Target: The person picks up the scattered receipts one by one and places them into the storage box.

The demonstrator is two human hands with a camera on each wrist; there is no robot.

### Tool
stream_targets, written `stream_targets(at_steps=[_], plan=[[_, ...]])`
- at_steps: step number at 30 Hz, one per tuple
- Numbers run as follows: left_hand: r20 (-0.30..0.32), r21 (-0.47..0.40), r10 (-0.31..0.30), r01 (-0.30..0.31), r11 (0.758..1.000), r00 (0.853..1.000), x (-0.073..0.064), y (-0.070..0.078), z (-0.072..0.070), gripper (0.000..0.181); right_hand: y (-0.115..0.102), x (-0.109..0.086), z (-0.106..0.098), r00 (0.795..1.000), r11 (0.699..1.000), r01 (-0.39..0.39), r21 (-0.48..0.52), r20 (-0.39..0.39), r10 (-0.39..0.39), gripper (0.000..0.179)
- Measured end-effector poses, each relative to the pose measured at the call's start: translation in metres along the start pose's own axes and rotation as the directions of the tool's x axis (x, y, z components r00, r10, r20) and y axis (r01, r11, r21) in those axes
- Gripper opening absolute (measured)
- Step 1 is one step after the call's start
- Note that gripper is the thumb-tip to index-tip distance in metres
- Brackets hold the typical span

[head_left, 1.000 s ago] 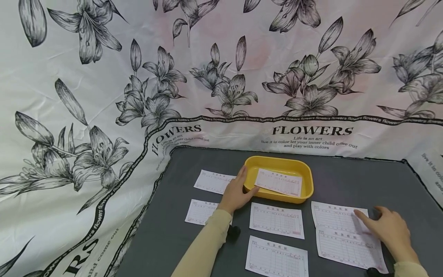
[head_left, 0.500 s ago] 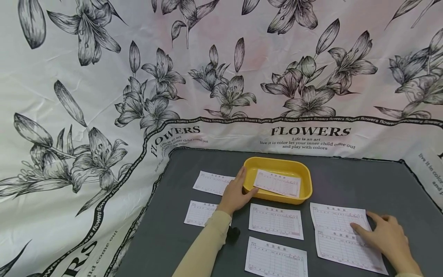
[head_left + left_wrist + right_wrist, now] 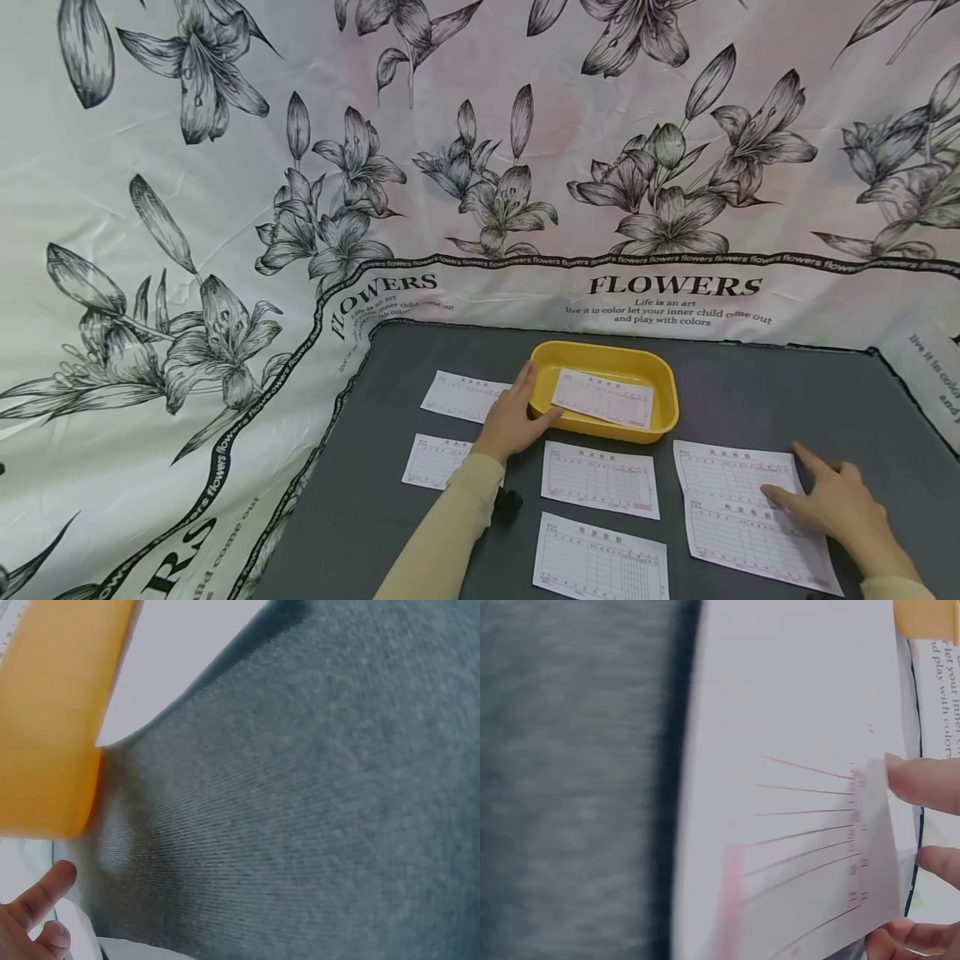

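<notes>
Beside the near left corner of a yellow tray (image 3: 592, 354) lies my left hand (image 3: 510, 425), its straight fingers along the left side and its thumb at the front rim. Inside the tray is a printed paper slip (image 3: 603, 398). At the right, two more slips overlap: the farther slip (image 3: 738, 468) and the nearer slip (image 3: 757, 537). My right hand (image 3: 843, 504) is over their right edge with fingers spread. In the right wrist view, the thumb (image 3: 926, 784) is right at the top edge of the nearer slip, and the other fingers lie past it.
Two slips lie mid-table, a far slip (image 3: 600, 479) and a near slip (image 3: 600, 557). At the left are another two, a back slip (image 3: 465, 396) and a front slip (image 3: 435, 461), partly behind the left arm. A flower-printed cloth (image 3: 480, 287) hangs behind the dark grey table (image 3: 352, 500).
My right hand has come down slightly at the right edge of the overlapping slips, its index finger now stretched farther out. The left hand and the tray have stayed in place.
</notes>
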State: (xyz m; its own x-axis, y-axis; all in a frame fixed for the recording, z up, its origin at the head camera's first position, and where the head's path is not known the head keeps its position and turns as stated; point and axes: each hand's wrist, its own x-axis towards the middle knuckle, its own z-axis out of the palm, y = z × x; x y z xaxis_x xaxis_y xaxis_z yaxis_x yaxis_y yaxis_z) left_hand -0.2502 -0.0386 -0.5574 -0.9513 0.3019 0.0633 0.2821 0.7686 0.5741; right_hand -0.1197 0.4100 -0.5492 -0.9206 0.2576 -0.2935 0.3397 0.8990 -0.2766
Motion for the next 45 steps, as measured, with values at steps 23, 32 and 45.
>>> stream_targets(at_steps=[23,32,45], plan=[[0.048,-0.005,-0.04,0.04,0.999,0.998,0.009,0.006,0.001,0.098,-0.001,-0.002,0.002,0.933,0.993,0.113,0.031,-0.348,-0.095,0.025],[0.032,0.015,-0.051,0.051,0.999,0.998,0.006,0.002,0.002,0.099,0.014,0.003,0.004,0.902,0.975,0.187,0.117,-0.413,-0.123,0.027],[0.006,0.014,-0.023,0.023,1.0,1.0,0.003,0.001,-0.001,0.097,0.024,-0.002,-0.016,0.928,0.838,-0.088,0.539,-0.261,0.266,0.062]])
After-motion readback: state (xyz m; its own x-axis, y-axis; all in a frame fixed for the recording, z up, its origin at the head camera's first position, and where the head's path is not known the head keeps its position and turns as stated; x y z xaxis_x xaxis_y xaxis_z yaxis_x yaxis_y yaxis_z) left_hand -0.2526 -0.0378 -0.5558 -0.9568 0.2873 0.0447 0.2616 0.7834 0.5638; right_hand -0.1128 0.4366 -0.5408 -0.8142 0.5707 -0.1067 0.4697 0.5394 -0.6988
